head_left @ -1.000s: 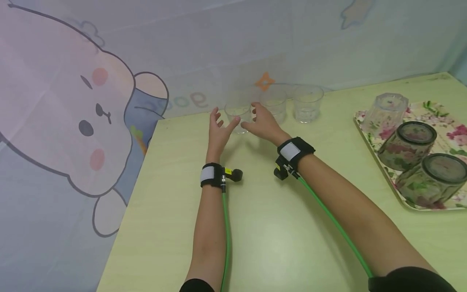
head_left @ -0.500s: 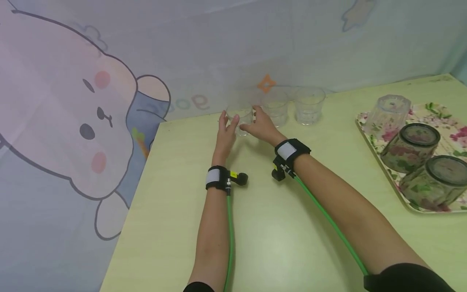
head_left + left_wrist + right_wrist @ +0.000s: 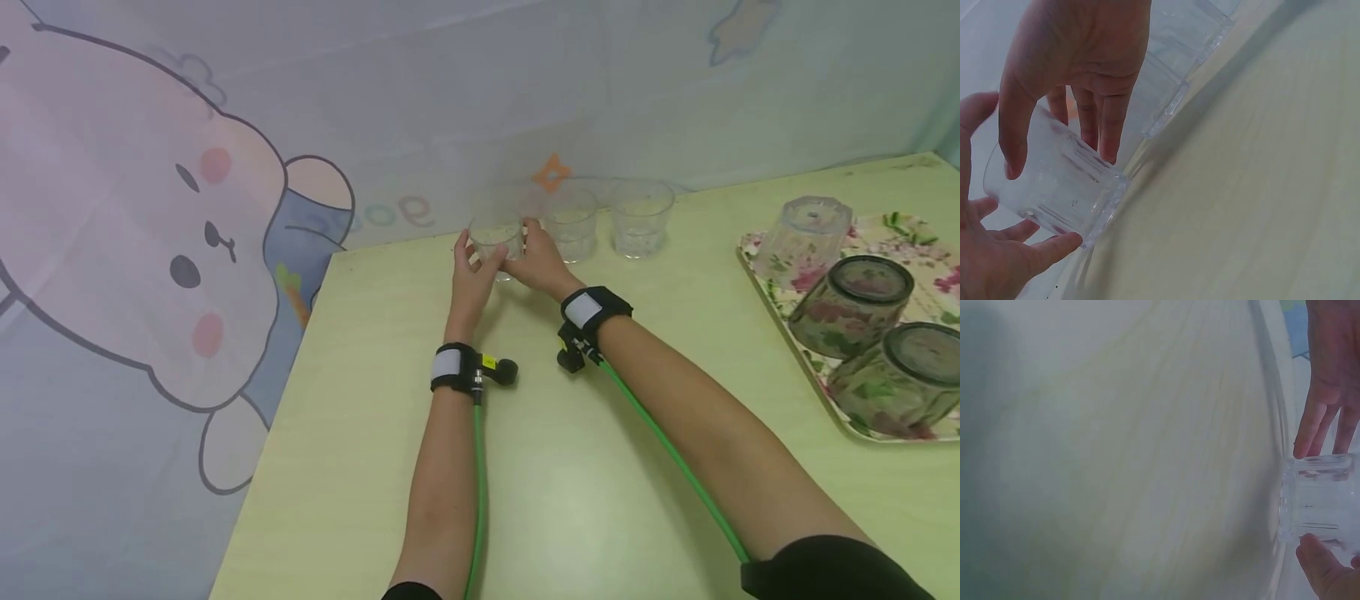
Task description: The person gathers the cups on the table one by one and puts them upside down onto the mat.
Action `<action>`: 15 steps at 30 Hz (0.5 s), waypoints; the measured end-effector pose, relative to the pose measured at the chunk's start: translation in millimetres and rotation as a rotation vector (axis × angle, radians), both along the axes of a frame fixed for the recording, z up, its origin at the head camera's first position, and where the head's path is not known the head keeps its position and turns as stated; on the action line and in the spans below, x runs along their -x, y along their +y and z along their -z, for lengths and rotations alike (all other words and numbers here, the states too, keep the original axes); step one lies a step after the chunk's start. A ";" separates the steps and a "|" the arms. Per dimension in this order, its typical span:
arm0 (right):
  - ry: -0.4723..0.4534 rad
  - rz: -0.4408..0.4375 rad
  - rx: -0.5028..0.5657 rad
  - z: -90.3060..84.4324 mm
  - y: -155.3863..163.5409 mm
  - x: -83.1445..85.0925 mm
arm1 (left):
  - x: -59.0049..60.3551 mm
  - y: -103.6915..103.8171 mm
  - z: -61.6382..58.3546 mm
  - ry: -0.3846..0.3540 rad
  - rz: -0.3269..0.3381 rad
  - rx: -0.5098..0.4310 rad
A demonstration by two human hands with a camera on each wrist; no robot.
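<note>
A clear drinking glass [image 3: 495, 236] stands upright at the back edge of the table, wide rim up and thick base at the tabletop. My left hand [image 3: 472, 287] grips it from the left; in the left wrist view the thumb of this hand [image 3: 997, 256] lies near the base. From the right, my right hand [image 3: 542, 262] holds the same glass, its fingers [image 3: 1110, 125] reaching down the side. The right wrist view shows the glass [image 3: 1322, 500] between both hands. Beside it on the right stand two more clear glasses, one nearer [image 3: 573, 229] and one farther [image 3: 641, 221].
A floral tray [image 3: 937, 250] lies on the right of the table [image 3: 360, 433]. On it are an upturned clear glass [image 3: 806, 237] and two upturned smoky glasses, one behind [image 3: 851, 308] and one in front [image 3: 896, 379]. A printed cloth [image 3: 465, 100] hangs directly behind the glasses.
My left hand has moved right, from beside the glass onto it. The right fingers have drawn in against its other side. The other glasses and the tray have stayed put.
</note>
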State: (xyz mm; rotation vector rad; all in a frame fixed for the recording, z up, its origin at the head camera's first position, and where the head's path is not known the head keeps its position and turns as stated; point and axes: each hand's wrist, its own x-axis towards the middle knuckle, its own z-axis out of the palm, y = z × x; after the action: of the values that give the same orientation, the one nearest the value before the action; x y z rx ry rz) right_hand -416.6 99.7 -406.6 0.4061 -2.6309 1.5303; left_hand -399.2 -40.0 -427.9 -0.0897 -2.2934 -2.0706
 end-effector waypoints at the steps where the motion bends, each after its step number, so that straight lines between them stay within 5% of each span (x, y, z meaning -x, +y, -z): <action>1: 0.007 0.003 0.003 0.9 -0.4 0.3 | -0.3 0.8 0.5 0.007 -0.013 0.000; 15: 0.021 0.014 -0.011 1.6 0.3 -3.5 | -4.5 4.9 1.3 0.054 -0.161 -0.038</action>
State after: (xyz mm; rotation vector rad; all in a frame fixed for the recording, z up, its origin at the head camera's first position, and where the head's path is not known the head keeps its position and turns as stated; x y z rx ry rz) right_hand -413.1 99.9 -408.2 0.4015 -2.6216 1.5005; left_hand -394.7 -35.2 -429.2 0.0393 -2.1520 -2.0061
